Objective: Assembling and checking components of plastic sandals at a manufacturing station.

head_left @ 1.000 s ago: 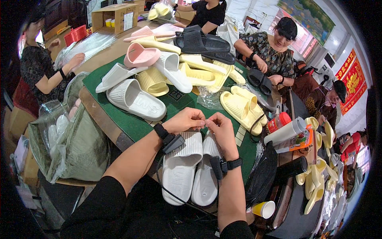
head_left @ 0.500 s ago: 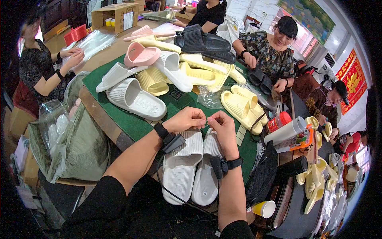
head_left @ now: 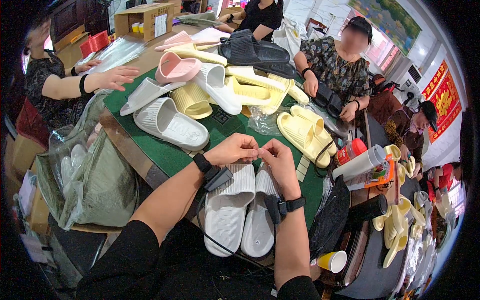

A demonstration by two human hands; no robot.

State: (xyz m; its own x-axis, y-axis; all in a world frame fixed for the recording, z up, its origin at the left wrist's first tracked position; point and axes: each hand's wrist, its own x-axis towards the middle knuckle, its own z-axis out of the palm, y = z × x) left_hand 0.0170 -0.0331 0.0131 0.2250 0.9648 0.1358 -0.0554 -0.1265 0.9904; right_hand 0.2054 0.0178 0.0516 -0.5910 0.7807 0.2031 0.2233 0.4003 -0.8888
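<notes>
My left hand (head_left: 235, 149) and my right hand (head_left: 278, 159) meet fingertip to fingertip, both pinched closed, over the toe ends of a pair of pale grey slide sandals. Whatever sits between the fingertips is too small to make out. The left slide (head_left: 227, 210) lies under my left wrist, its ribbed strap toward the far side. Beside it, the right slide (head_left: 259, 227) is partly covered by my right hand and wrist. Both rest at the near edge of a green mat (head_left: 145, 157). Beyond my left hand lies another pale grey slide (head_left: 172, 125).
A heap of slides, including a pink slide (head_left: 177, 68) and black slides (head_left: 257, 52), covers the mat's far part. Cream slides (head_left: 305, 134), a white tumbler (head_left: 360, 162) and a paper cup (head_left: 332, 261) are at right. A stuffed sack (head_left: 102, 185) stands left. Co-workers sit around.
My fingertips have drawn slightly closer together; the slides under them stay put. At the left, a co-worker's hand has reached out toward the mat. The person opposite has lowered a hand to the black slides.
</notes>
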